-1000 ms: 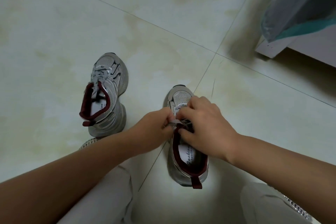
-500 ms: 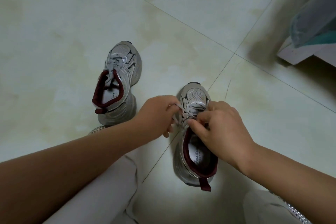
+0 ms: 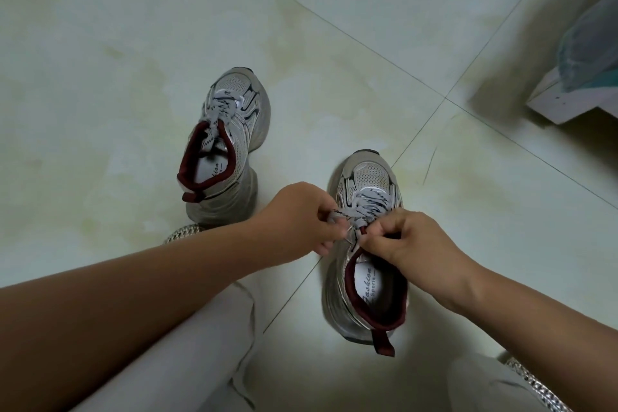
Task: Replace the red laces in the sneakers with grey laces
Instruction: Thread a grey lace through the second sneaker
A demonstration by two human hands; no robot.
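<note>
A person looks down at a pale tiled floor [image 3: 133,43] where two silver-grey sneakers stand, toes pointing to 12 o'clock. Both have dark red collars and heel tabs.

The near sneaker [image 3: 364,278] sits just right of centre, at about 5 o'clock in the view. A grey lace [image 3: 368,202] with dark flecks already criss-crosses its upper eyelets. The left hand [image 3: 301,221] comes in from 8 o'clock and stops just left of the shoe's tongue. Its fingers curl around one free end of the lace, pinching it so the end stretches out toward 9 o'clock from the eyelets. The right hand [image 3: 414,241] comes in from 4 o'clock and rests over the shoe's opening. Its thumb and fingers are curled and pinched on the lace at the top eyelets, beside the left hand's fingertips. The insole inside reads "Fashion Sports".

The far sneaker [image 3: 230,144] stands apart at about 11 o'clock from the near one. It is also threaded with a grey flecked lace, whose ends drop loosely into its opening.

Light trouser legs [image 3: 187,361] fill the lower edge at 6 and 7 o'clock. At 2 o'clock, by the right edge, a white furniture corner [image 3: 561,104] carries a greyish cover [image 3: 592,47] with a teal band.
</note>
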